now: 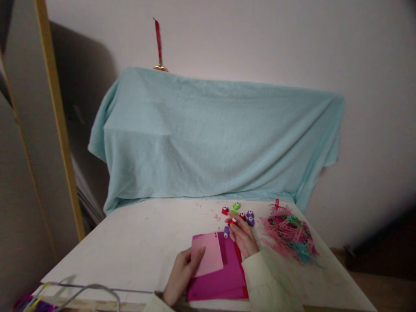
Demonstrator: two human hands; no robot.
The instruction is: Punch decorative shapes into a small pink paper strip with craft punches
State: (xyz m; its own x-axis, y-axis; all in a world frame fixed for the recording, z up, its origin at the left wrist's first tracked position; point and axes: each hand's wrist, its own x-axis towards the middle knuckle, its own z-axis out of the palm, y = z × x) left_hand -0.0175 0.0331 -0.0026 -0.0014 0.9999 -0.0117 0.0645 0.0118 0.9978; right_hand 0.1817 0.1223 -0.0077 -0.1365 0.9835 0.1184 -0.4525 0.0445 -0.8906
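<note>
My left hand [185,271] pinches the lower left of a pale pink sheet of paper [209,253], thumb on top. Small dark holes show near the sheet's upper right corner. Beneath it lies a stack of magenta paper [217,286], with red paper [245,293] at its edge. My right hand [245,238] is closed around a small red paper punch [232,221], just beyond the stack. A purple punch [226,232] stands by the stack's far edge. Behind my fingers are another red punch [225,210], a green punch [237,206] and more purple punches [250,220].
A heap of punched paper strips [289,234] in pink, green and blue lies on the right of the white table [139,242]. Tiny pink paper bits [217,216] are scattered near the punches. A light blue cloth [211,138] hangs behind. A grey cable [94,286] loops at front left.
</note>
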